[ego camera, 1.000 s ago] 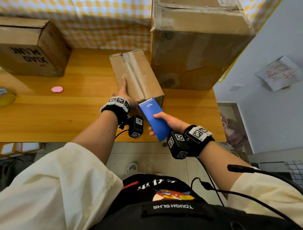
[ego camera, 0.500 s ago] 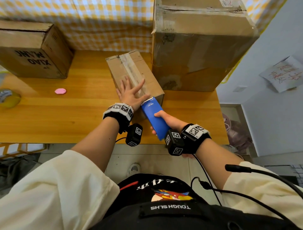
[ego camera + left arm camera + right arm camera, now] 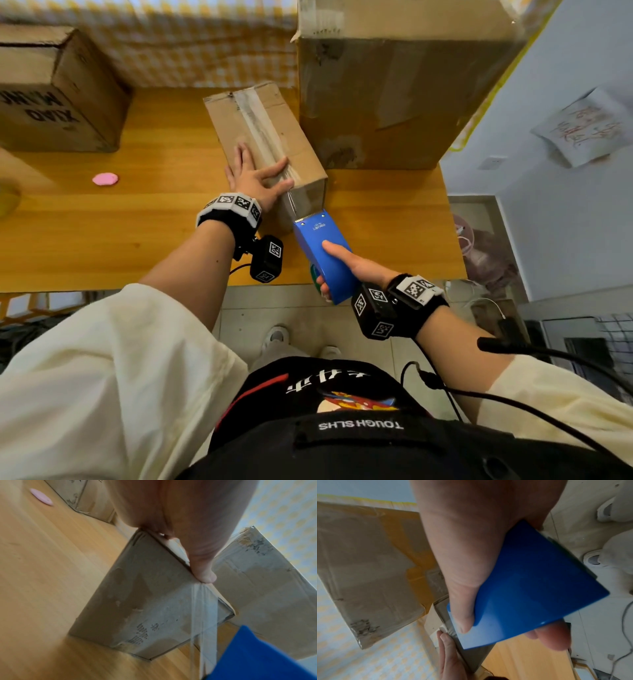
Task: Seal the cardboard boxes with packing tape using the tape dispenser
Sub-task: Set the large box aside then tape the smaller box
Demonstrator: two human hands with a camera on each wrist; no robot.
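Since half a second earlier, right hand has drawn the gripped blue tape dispenser back off the small box, stretching tape to cut; left hand, fingers flat, pins the strip at the near top edge.

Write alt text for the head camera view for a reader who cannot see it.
A person's left hand presses flat on a small brown cardboard box on a wooden table, while the right hand holds a blue tape dispenser at the box's near end, clear tape stretched between them. Two larger cardboard boxes stand behind.
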